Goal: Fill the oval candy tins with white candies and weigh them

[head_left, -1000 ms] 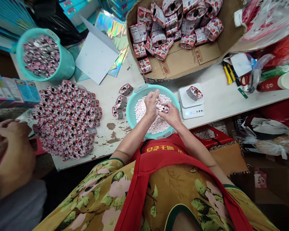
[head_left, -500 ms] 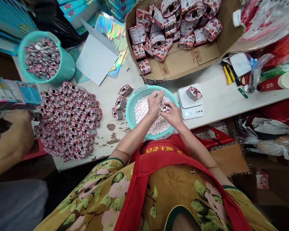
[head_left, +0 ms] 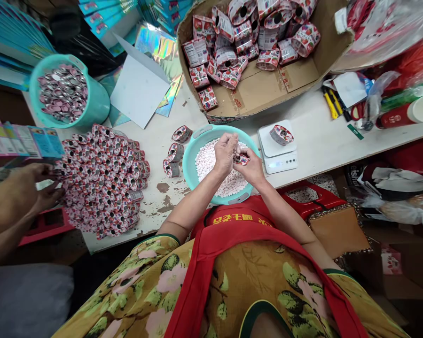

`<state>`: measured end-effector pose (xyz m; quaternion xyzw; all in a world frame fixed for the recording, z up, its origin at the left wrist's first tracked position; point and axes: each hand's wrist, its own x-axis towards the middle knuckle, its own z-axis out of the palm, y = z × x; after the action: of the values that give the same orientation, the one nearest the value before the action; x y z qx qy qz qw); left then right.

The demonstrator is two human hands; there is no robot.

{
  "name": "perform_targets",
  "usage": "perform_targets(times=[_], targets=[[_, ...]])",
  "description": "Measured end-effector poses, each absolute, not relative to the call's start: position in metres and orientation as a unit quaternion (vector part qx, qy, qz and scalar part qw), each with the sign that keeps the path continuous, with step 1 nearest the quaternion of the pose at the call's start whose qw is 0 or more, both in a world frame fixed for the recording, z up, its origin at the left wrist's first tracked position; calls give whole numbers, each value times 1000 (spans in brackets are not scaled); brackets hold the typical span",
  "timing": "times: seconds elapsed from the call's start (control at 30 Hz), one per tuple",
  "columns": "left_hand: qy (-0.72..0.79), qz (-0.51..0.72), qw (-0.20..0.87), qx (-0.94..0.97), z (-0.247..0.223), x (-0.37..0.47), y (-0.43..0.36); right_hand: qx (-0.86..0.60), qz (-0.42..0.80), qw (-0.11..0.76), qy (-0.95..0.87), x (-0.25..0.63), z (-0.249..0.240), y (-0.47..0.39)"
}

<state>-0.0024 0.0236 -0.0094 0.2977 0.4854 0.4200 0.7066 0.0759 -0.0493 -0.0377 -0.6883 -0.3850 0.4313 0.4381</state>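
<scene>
Over a turquoise basin [head_left: 193,174] of small white pellets [head_left: 206,162], both hands are close together. My right hand [head_left: 253,170] is wrapped round a red patterned ring-shaped pack [head_left: 242,160]. Just above that pack, my left hand [head_left: 224,154] has its fingers pinched together; what they hold is hidden. To the right of the basin, a white scale [head_left: 281,162] bears another pack [head_left: 282,134]. Three packs [head_left: 175,152] lie in a column on the basin's left side.
A big stack of packs [head_left: 105,183] stands left, with a co-worker's hands [head_left: 24,188] at its left edge. Behind are a turquoise bucket [head_left: 100,101] of pink and silver pieces and a cardboard box [head_left: 299,77] of packs. Cutters [head_left: 333,105] and a red cup [head_left: 395,119] are right.
The co-worker's hands now meet at the stack's left edge, where one blurred hand showed before. My own hands have hardly moved, and the whole view has shifted slightly.
</scene>
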Motion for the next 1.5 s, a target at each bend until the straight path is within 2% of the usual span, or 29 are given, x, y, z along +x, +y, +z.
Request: perform_targets(times=[0.2, 0.33, 0.4, 0.47, 0.53, 0.7, 0.9, 1.1, 1.23, 1.37, 1.5], targets=[[496, 425, 715, 249, -3, -15, 45, -663, 457, 467, -366, 78, -34, -53], [534, 407, 713, 202, -24, -40, 61, -627, 490, 498, -345, 90, -34, -70], [580, 326, 727, 172, -43, -49, 59, -624, 502, 501, -328, 99, -33, -84], [611, 195, 749, 165, -59, -54, 52, -632, 508, 504, -299, 109, -29, -101], [601, 108, 768, 195, -66, -52, 43, -643, 502, 513, -270, 120, -24, -118], [521, 101, 790, 306, -47, -24, 42, -713, 417, 523, -213, 158, -25, -166], [429, 90, 792, 425, -34, 55, 61, -783, 279, 549, -88, 209, -50, -210], [391, 99, 727, 556, -62, 127, 72, -781, 254, 569, -43, 225, -66, -220], [368, 104, 613, 691, -75, 148, 74, -774, 260, 576, -28, 224, -75, -218], [381, 59, 489, 783, -76, 155, 69, -773, 272, 573, -32, 223, -81, -218], [378, 61, 488, 784, -77, 151, 70, -769, 268, 580, -27, 225, -84, -218]])
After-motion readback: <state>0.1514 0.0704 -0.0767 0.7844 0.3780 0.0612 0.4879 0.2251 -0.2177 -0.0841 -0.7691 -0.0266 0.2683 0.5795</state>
